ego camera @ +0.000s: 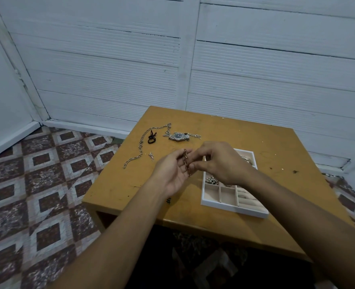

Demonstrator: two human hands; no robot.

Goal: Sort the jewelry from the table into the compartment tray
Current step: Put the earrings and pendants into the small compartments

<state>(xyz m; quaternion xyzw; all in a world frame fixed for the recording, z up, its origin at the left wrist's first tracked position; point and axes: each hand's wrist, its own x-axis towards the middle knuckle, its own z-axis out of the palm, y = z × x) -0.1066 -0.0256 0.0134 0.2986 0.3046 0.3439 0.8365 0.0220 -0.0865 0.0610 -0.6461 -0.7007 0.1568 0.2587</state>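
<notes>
A copper-coloured link chain [186, 161] lies across the fingers of my left hand [173, 174], which is palm up above the table. My right hand [218, 161] pinches the same chain from the right, fingers curled. Both hands hover just left of the white compartment tray [233, 207], whose far part my right hand hides. The tray holds a cluster of pearly beads [212, 180] and a metal ring-like piece [247, 159]. On the table lie a long silver chain [140, 147], a silver watch [178, 136], a black cord loop [151, 138] and a small silver piece [151, 155].
The wooden table [276, 155] stands against a white panelled wall. A patterned tile floor [37, 184] lies to the left. Another short silver chain [195, 135] trails from behind the watch.
</notes>
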